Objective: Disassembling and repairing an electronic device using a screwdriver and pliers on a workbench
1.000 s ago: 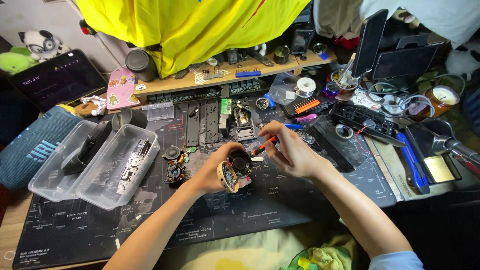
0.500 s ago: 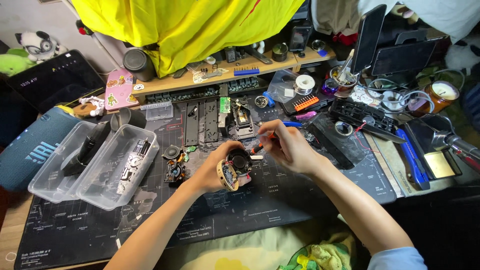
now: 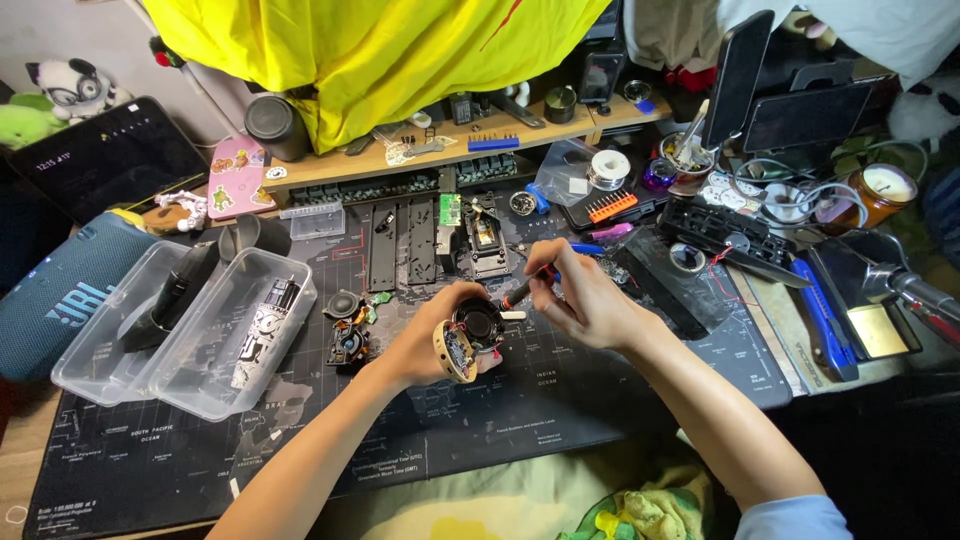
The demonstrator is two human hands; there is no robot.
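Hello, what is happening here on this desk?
A person works on a small round electronic part over a dark desk mat. The left hand holds the part up, and the right hand puts a screwdriver tip to it. Clear plastic bins and other loose parts lie to the left.

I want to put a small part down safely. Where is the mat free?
Free: the dark mat toward its near edge, below the left hand and right hand, and right of the clear plastic bins. Crowded: behind the hands, around the black frames.
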